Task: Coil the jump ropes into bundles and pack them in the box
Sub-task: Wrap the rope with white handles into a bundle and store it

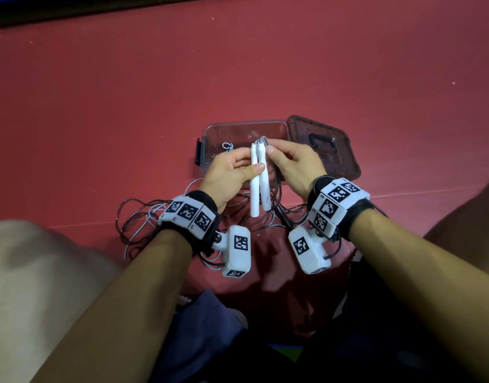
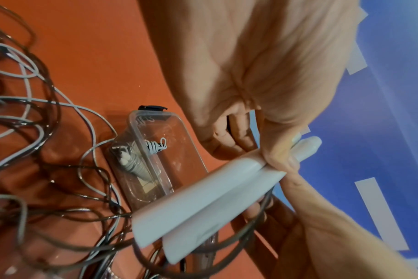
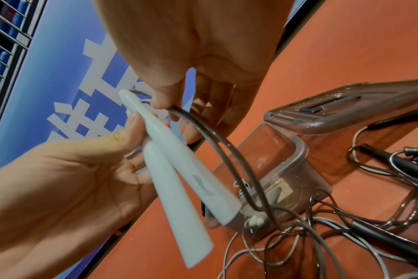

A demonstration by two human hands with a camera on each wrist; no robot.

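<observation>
Red floor; hands around white handles

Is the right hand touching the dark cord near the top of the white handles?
Touching. In the right wrist view, the right hand pinches the dark cord beside the white handles.

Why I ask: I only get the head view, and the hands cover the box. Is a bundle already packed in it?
Observer: Yes. The left wrist view shows one coiled light-grey bundle lying inside the clear box.
Operator: What is the right hand doing above the handles?
Observer: In the right wrist view it pinches the dark cord just where it leaves the white handles, which the left hand grips.
Operator: Any other rope left?
Observer: The right wrist view shows black handles on the floor beside the box, with loose cord around them.
</observation>
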